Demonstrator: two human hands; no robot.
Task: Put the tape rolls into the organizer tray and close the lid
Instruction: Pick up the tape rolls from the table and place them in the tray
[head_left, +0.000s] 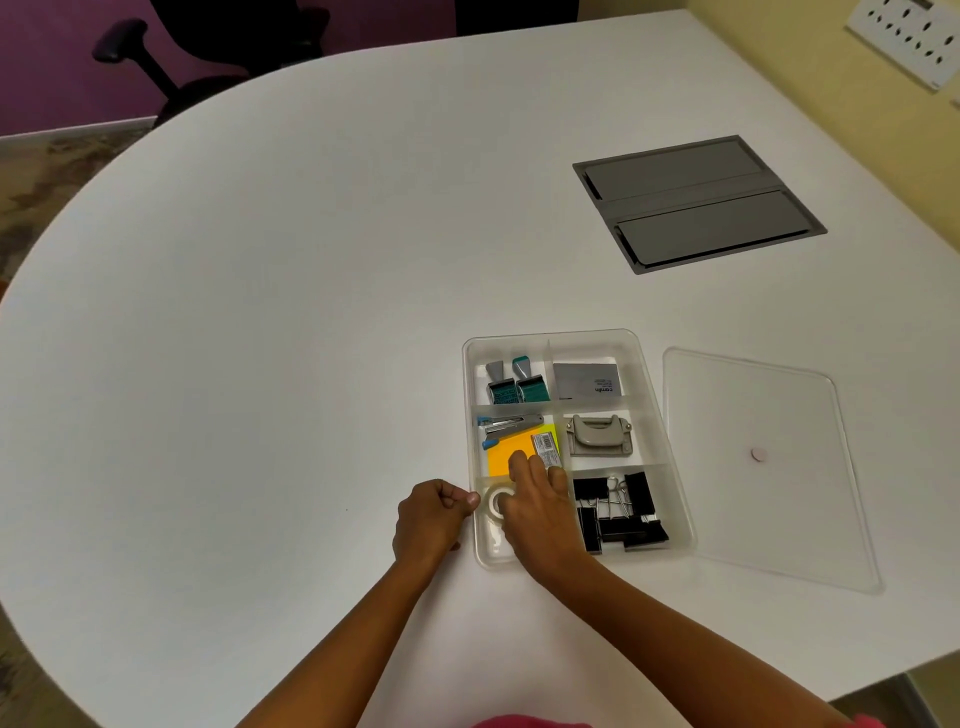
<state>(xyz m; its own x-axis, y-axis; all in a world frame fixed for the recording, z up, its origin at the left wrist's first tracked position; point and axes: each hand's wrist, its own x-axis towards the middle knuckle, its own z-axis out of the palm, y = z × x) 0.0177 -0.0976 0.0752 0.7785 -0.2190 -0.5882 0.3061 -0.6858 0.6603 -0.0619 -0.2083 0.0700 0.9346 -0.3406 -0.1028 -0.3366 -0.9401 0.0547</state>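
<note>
Low in the frame, just right of centre, the clear organizer tray (644, 364) sits on the white counter (311, 312), and the right hand (540, 512) reaches down into its near-left compartment. A tape roll (497, 503) lies there, flat or nearly so, its hole facing up. The right hand's fingers (519, 465) are spread loosely over and beyond the roll, reaching toward the orange sticky notes (506, 457) in the next compartment; whether they pinch the roll I cannot tell, since the hand covers its right side. The left hand (431, 522) rests against the tray's outer left wall, fingers curled into a loose fist with the thumb tip at the rim — bracing rather than holding anything.

The lid (763, 467) lies flat on the counter to the right of the tray, apart from it.

Only one roll shows; any others are hidden or out of view.

Risks, as I judge them: if the roll ends up tilted against the divider, it may stand proud of the rim and stop the lid seating. The spread fingers could also drag the sticky notes or the stapler (511, 423) out of place as they lift away. The light tray may skid if the bracing hand lets go early.
</note>
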